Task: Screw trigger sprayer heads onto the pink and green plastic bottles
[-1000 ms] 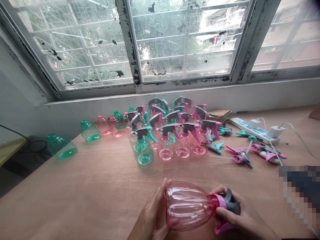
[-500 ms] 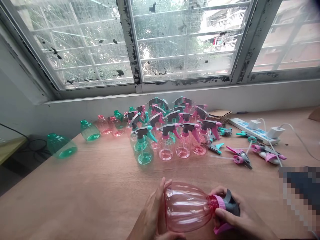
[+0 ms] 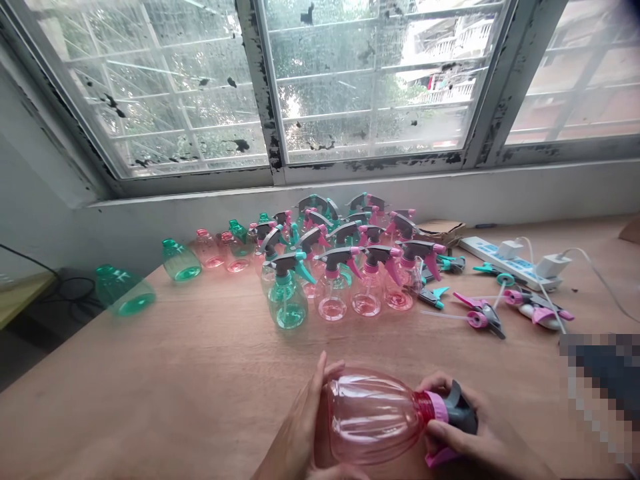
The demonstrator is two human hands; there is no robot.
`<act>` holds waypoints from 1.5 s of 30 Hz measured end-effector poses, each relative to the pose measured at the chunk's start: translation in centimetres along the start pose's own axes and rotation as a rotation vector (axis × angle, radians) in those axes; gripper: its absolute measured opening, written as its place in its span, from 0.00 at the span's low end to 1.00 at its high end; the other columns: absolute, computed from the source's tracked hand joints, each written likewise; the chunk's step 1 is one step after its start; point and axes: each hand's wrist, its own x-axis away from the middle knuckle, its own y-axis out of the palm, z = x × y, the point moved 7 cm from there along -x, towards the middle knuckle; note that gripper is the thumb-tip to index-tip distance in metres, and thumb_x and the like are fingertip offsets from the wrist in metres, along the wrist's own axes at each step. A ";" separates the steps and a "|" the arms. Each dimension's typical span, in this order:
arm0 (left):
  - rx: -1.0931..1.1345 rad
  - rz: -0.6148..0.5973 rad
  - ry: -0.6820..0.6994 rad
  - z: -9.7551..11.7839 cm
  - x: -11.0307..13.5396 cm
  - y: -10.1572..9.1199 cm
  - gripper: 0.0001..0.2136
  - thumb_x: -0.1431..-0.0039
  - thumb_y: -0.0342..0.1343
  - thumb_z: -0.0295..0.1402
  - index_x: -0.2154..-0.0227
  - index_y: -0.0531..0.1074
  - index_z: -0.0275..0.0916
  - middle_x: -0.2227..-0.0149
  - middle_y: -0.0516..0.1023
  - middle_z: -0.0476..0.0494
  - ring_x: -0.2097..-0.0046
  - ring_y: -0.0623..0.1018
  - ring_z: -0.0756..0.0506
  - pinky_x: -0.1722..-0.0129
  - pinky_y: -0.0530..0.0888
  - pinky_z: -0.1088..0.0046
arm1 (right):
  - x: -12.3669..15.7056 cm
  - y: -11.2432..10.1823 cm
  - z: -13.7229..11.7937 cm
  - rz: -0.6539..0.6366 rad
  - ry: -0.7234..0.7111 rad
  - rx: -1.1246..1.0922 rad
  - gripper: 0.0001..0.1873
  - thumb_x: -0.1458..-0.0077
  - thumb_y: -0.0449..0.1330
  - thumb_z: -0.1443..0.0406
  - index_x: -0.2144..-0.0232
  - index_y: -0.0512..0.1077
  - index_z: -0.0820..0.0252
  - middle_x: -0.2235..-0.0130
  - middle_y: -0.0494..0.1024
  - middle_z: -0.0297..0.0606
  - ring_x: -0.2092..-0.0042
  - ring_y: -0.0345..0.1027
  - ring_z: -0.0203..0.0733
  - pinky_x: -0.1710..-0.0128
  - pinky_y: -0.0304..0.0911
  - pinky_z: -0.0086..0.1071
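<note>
Near tabletop [image 3: 175, 373] edge: holding pink bottle [image 3: 373, 417] sideways, left hand [image 3: 300, 433] cupping base for brace, right hand [image 3: 465, 437] wrapped on trigger head [image 3: 453, 408] at neck, grip suited to twisting. Assembled sprayers [image 3: 345, 267] upright behind.

Loads of bare table [image 3: 165, 380] is sitting open on the left and across the middle, nothing blocking a reach there. The held pink bottle [image 3: 373, 417] is filling the near edge. Further back, a pack of spray bottles [image 3: 345, 267] is crowding the centre, loose trigger heads [image 3: 483, 317] and a power strip [image 3: 505, 261] with cables are cluttering the right, and a green bottle [image 3: 123, 293] is standing near the left edge
</note>
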 end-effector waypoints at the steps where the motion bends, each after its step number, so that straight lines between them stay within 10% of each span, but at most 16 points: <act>1: 0.000 0.003 0.008 0.1 0.0 -0.1 0.59 0.49 0.72 0.45 0.27 0.32 0.53 0.27 0.56 0.36 0.29 0.62 0.29 0.31 0.63 0.50 | 0.0 0.1 -0.1 -0.003 -0.006 0.002 0.24 0.52 0.75 0.53 0.60 0.71 0.59 0.76 0.79 0.30 0.74 0.70 0.36 0.75 0.68 0.25; 6: -0.087 0.031 0.099 0.6 -0.1 -0.1 0.43 0.35 0.60 0.38 0.27 0.38 0.57 0.25 0.50 0.43 0.27 0.57 0.32 0.30 0.60 0.51 | -0.1 0.0 -0.1 -0.003 -0.027 0.001 0.24 0.51 0.74 0.51 0.60 0.72 0.57 0.76 0.78 0.30 0.74 0.69 0.37 0.76 0.66 0.26; 12: -0.012 0.023 -0.028 1.1 0.0 -0.1 0.60 0.50 0.74 0.40 0.28 0.31 0.58 0.27 0.57 0.41 0.29 0.61 0.30 0.30 0.61 0.49 | 0.1 0.0 0.0 0.017 -0.002 -0.008 0.25 0.52 0.75 0.51 0.60 0.71 0.57 0.76 0.78 0.30 0.74 0.70 0.38 0.75 0.66 0.27; 18: -0.045 0.029 0.020 1.8 0.1 0.0 0.46 0.36 0.62 0.32 0.28 0.36 0.61 0.25 0.52 0.46 0.27 0.59 0.34 0.29 0.60 0.51 | 0.2 -0.2 -0.1 0.026 -0.023 0.025 0.25 0.52 0.73 0.50 0.60 0.71 0.57 0.75 0.77 0.32 0.73 0.70 0.39 0.75 0.64 0.27; 25: 0.060 -0.022 -0.025 1.0 0.1 0.0 0.57 0.46 0.69 0.48 0.27 0.30 0.53 0.26 0.54 0.37 0.27 0.58 0.30 0.30 0.58 0.47 | 0.1 -0.1 0.2 -0.013 -0.015 -0.023 0.24 0.50 0.74 0.52 0.59 0.70 0.57 0.75 0.78 0.30 0.74 0.70 0.36 0.75 0.65 0.25; 30: -0.040 0.015 0.103 0.7 -0.1 0.2 0.44 0.35 0.60 0.38 0.27 0.35 0.55 0.25 0.51 0.40 0.27 0.57 0.32 0.30 0.60 0.50 | -0.1 -0.3 0.1 -0.023 -0.035 -0.008 0.24 0.50 0.73 0.51 0.59 0.71 0.57 0.75 0.79 0.32 0.74 0.71 0.38 0.74 0.65 0.26; 36: 0.038 -0.046 0.015 0.3 -0.1 0.4 0.59 0.48 0.71 0.45 0.27 0.30 0.53 0.26 0.54 0.34 0.28 0.59 0.28 0.31 0.60 0.46 | 0.1 -0.1 0.3 -0.003 0.008 -0.017 0.26 0.53 0.75 0.51 0.60 0.70 0.56 0.76 0.77 0.28 0.75 0.70 0.37 0.76 0.65 0.26; 45: 0.035 -0.025 0.066 1.1 -0.1 0.3 0.49 0.37 0.63 0.39 0.28 0.29 0.60 0.25 0.53 0.41 0.29 0.63 0.32 0.34 0.67 0.53 | 0.0 -0.2 0.1 -0.013 -0.020 0.000 0.24 0.51 0.73 0.50 0.61 0.71 0.57 0.76 0.78 0.30 0.74 0.70 0.36 0.75 0.65 0.25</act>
